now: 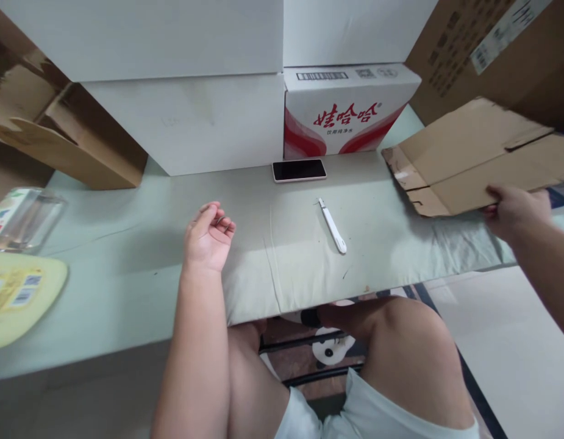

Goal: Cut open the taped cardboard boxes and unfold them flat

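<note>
My right hand (522, 213) grips the lower edge of a flattened brown cardboard box (474, 155) at the right, its fingers partly hidden beneath it. My left hand (210, 236) is raised over the table with its palm turned up. The left fingers are curled and the thumb lies near the index finger; a small thin curved item shows there, too small to name. Between the hands, a white craft knife (333, 227) rests on the tablecloth with its thin tip pointing away. Behind it lies a phone (299, 170) with a dark screen.
White cartons (185, 122) and a red-and-white printed box (346, 113) stand along the back. At the left are an open brown carton (94, 152), a clear container (32, 219) and a yellow packet (28, 299). A large brown carton (487, 55) stands back right. My knees are below the table edge.
</note>
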Available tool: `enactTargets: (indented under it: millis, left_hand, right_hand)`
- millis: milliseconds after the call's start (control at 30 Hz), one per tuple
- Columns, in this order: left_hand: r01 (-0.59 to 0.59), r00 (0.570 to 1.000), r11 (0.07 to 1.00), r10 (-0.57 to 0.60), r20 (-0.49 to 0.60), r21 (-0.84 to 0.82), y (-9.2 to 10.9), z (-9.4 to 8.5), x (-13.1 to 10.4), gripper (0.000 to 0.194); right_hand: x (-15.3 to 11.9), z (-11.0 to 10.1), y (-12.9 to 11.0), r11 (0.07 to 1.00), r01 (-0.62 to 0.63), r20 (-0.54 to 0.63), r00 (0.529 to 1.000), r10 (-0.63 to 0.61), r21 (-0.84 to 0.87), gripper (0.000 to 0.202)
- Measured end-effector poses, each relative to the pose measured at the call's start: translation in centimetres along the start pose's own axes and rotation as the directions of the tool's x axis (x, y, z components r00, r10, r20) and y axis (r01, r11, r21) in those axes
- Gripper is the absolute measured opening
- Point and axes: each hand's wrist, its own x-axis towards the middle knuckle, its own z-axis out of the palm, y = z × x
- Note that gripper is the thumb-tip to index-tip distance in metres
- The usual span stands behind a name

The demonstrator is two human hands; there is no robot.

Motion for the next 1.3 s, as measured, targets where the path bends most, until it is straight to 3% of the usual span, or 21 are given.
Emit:
enactTargets:
  millis: [100, 233, 400, 533, 733, 900, 967, 1067, 1167, 1233, 1267, 1300]
  left_hand:
    - [0.008, 1.000, 1.000, -0.008, -0.017, -0.003, 0.3, -0.1, -0.4, 0.014]
    - [-0.003, 0.999, 1.000, 0.002, -0.034, -0.007, 0.4, -0.5, -0.8, 0.014]
    - [-0.013, 1.000, 1.000, 0.013, -0.021, 0.006, 0.3, -1.0, -0.2, 0.014]
    - [-0.024, 0.999, 1.000, 0.024, -0.030, 0.002, 0.6, -1.0, 0.4, 0.012]
    - [0.000, 0.999, 0.996, -0.004, -0.051, -0.091, 1.6, -1.1, 0.3, 0.013]
    - [-0.028, 0.999, 0.983, 0.020, -0.049, -0.181, 2.4, -2.3, -0.7, 0.023]
    - [-0.088, 0.994, 0.971, 0.073, -0.077, -0.220, 2.8, -3.0, -0.9, 0.023]
    - [-0.243, 0.961, 0.942, 0.203, -0.186, -0.232, 3.6, -4.2, -0.9, 0.023]
    - [-0.405, 0.874, 0.902, 0.335, -0.353, -0.147, 4.3, -5.3, -0.6, 0.021]
    - [-0.468, 0.806, 0.881, 0.395, -0.441, -0.066, 4.7, -5.8, -0.5, 0.021]
    - [-0.482, 0.783, 0.875, 0.409, -0.468, -0.042, 4.8, -6.0, -0.5, 0.023]
    - [-0.495, 0.770, 0.868, 0.418, -0.481, -0.037, 5.0, -6.1, -0.6, 0.024]
  right_hand:
    - [-1.4, -0.2, -0.4, 0.995, -0.059, -0.090, 0.995, 0.052, -0.077, 0.041]
    - [-1.3, 2.4, -1.2, 0.990, -0.004, -0.091, 0.996, -0.008, -0.140, 0.040]
    - [0.7, 9.0, -3.4, 0.996, 0.036, 0.136, 0.990, -0.025, -0.078, 0.032]
    - [0.4, 12.8, -3.1, 0.995, -0.003, 0.316, 0.948, 0.034, -0.097, 0.025]
    - [-3.6, 13.2, -0.9, 0.988, 0.017, 0.527, 0.847, 0.065, -0.151, 0.015]
    - [-7.7, 13.4, -2.1, 0.972, 0.125, 0.614, 0.789, 0.025, -0.201, 0.013]
    - [-10.2, 14.5, -2.8, 0.956, 0.207, 0.673, 0.739, -0.015, -0.206, 0.012]
    - [-15.7, 17.7, -3.4, 0.921, 0.348, 0.803, 0.592, -0.071, -0.176, 0.011]
    - [-23.8, 21.9, -3.6, 0.859, 0.509, 0.930, 0.337, -0.149, -0.047, 0.019]
    - [-30.3, 24.6, -3.9, 0.694, 0.687, 0.956, -0.006, -0.292, 0.216, 0.024]
    - [-33.7, 25.8, -4.2, 0.618, 0.711, 0.934, -0.162, -0.318, 0.334, 0.029]
    - [-37.1, 26.9, -4.7, 0.559, 0.709, 0.899, -0.280, -0.335, 0.429, 0.032]
